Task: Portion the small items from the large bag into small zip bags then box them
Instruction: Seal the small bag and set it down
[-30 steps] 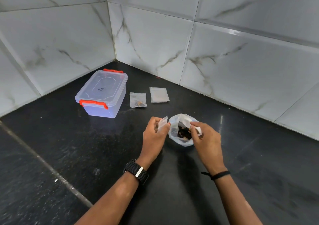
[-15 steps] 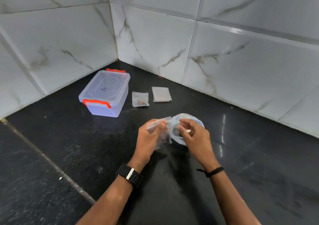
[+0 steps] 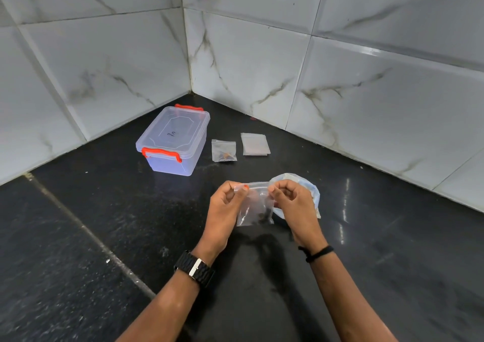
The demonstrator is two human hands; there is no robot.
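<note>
Both hands hold a small clear zip bag above the black counter, with a few dark items at its bottom. My left hand pinches the left end of its top strip. My right hand pinches the right end. The large clear bag stands open on the counter just behind my right hand, which partly hides it. A clear plastic box with its lid on and orange clips sits farther back on the left. A filled small zip bag lies beside the box.
A small stack of flat zip bags lies right of the filled one. White marble-patterned tiled walls meet in a corner behind the box. The black counter has a pale seam running diagonally on the left.
My right hand left the large bag's mouth and took the right end of the small bag's top. The small bag now hangs spread between both hands, nearer to me.
</note>
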